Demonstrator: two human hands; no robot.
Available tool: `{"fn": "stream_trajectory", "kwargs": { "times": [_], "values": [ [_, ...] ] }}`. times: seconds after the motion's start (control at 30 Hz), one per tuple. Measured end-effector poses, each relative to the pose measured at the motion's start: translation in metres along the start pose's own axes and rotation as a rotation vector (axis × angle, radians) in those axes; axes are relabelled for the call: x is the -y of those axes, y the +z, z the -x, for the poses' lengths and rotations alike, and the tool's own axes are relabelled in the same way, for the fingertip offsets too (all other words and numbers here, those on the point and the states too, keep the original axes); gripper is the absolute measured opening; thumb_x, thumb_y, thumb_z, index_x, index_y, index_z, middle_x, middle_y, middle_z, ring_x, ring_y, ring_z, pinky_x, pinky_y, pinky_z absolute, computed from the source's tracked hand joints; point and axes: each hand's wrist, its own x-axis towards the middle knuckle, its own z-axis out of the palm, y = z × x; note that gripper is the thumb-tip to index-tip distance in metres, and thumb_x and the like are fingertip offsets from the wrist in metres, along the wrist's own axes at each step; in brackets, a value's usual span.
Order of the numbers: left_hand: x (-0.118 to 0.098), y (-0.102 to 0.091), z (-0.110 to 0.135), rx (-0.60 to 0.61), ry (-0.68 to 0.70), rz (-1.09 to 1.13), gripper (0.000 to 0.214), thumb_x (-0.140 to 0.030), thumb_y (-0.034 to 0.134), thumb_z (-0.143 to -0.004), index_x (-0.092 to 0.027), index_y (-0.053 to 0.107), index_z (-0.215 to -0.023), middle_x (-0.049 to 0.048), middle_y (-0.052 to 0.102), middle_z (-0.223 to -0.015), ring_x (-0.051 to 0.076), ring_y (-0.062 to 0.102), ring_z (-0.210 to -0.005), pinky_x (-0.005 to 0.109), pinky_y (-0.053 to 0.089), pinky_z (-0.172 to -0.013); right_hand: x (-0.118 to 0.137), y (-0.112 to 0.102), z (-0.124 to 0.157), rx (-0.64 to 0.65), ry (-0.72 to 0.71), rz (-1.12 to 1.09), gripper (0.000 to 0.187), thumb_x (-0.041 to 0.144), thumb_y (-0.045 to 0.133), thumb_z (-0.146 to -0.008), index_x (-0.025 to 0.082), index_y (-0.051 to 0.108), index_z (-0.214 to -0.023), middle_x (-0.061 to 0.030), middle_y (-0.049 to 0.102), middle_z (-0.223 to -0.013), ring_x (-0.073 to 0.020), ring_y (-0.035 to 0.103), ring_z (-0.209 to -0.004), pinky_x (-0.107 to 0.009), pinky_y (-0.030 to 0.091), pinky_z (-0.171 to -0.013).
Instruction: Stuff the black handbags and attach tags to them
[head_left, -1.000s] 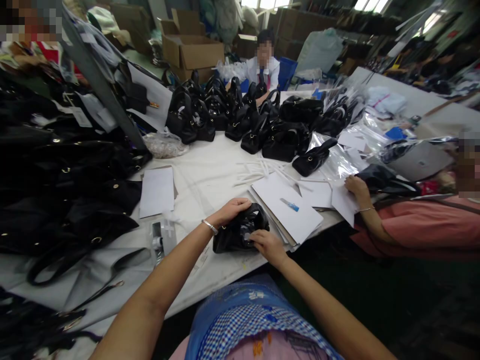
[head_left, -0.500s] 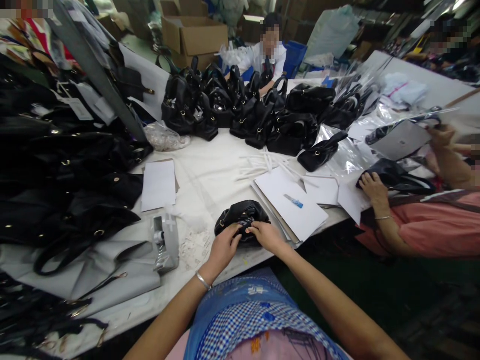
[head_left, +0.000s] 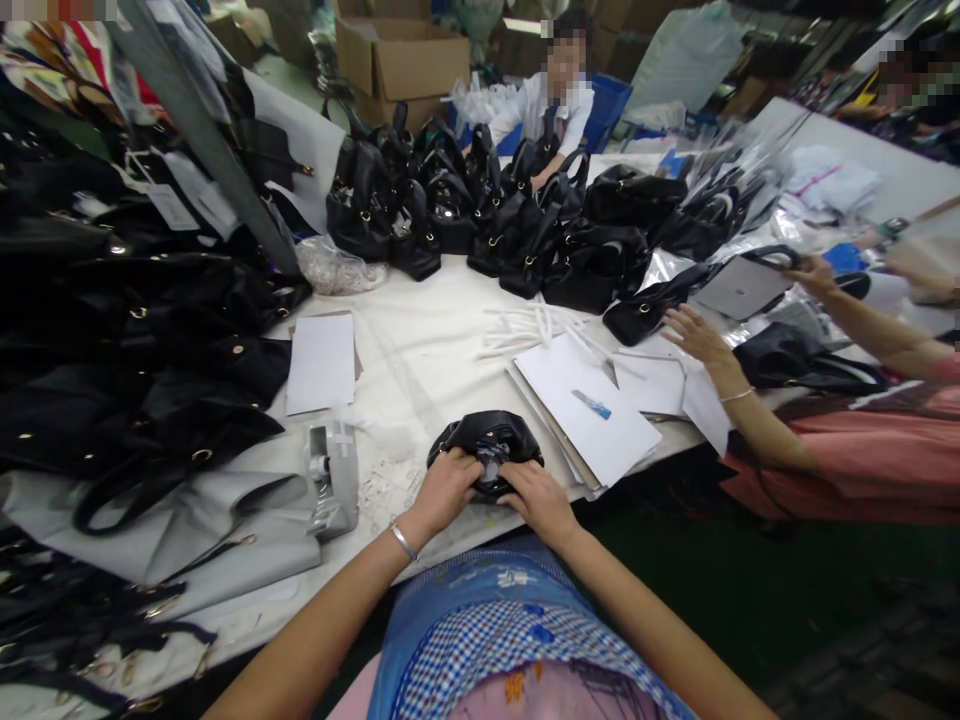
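A small black handbag (head_left: pixel 486 438) lies at the near edge of the white table (head_left: pixel 420 350), right in front of me. My left hand (head_left: pixel 444 490) grips its near left side with curled fingers. My right hand (head_left: pixel 538 496) pinches the bag's front by a small pale tag or fitting at its middle. Both hands touch each other's side of the bag, thumbs close together. A silver bangle circles my left wrist.
White card sheets (head_left: pixel 592 410) lie to the right, a white sheet (head_left: pixel 322 362) and a tape dispenser (head_left: pixel 330 480) to the left. Black bags are heaped at left (head_left: pixel 127 340) and stand in rows at the back (head_left: pixel 487 215). A co-worker's hands (head_left: pixel 697 335) work at right; another person sits far across.
My left hand came off the top of the bag and down to its near side beside my right hand. The co-worker at right lifted a bagged item and reached over the cards.
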Motion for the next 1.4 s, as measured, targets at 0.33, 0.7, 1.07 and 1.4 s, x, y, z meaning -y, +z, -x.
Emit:
{"fn": "stream_trajectory", "kwargs": {
  "times": [0.33, 0.7, 1.07, 1.4],
  "values": [
    [-0.017, 0.023, 0.001, -0.114, 0.118, -0.053, 0.026, -0.012, 0.046, -0.091, -0.013, 0.053, -0.117, 0.0166, 0.044, -0.144, 0.026, 0.045, -0.130, 0.042, 0.043, -0.102, -0.004, 0.007, 0.007, 0.089, -0.033, 0.216, 0.007, 0.026, 0.059, -0.088, 0.019, 0.062, -0.087, -0.0056, 0.066, -0.091, -0.0211, 0.054, -0.087, -0.030, 0.045, -0.075],
    [-0.026, 0.036, -0.021, 0.122, 0.092, -0.160, 0.036, -0.001, 0.040, -0.084, -0.001, 0.057, -0.115, 0.0241, 0.065, -0.113, 0.030, 0.061, -0.109, 0.045, 0.046, -0.097, 0.014, 0.014, -0.020, 0.383, 0.301, 0.150, 0.038, 0.005, 0.040, -0.089, 0.013, 0.064, -0.117, -0.0155, 0.067, -0.116, -0.0242, 0.070, -0.085, -0.030, 0.052, -0.074],
    [-0.011, 0.028, -0.016, -0.182, -0.017, 0.250, 0.027, -0.013, 0.050, -0.087, -0.024, 0.063, -0.108, 0.0045, 0.070, -0.111, 0.021, 0.063, -0.107, 0.042, 0.043, -0.104, -0.003, -0.018, -0.020, 0.203, 0.102, -0.010, 0.028, 0.019, 0.053, -0.081, 0.025, 0.069, -0.105, -0.0052, 0.065, -0.122, -0.0208, 0.064, -0.104, -0.027, 0.046, -0.089],
    [-0.015, 0.040, -0.030, -0.102, -0.214, 0.184, 0.036, -0.023, 0.048, -0.088, -0.027, 0.058, -0.122, 0.0074, 0.073, -0.099, 0.024, 0.069, -0.091, 0.037, 0.057, -0.080, -0.010, -0.018, -0.022, 0.100, 0.135, -0.194, 0.035, 0.017, 0.053, -0.075, 0.027, 0.068, -0.105, -0.0057, 0.068, -0.111, -0.0233, 0.064, -0.103, -0.031, 0.048, -0.088]
  ]
}}
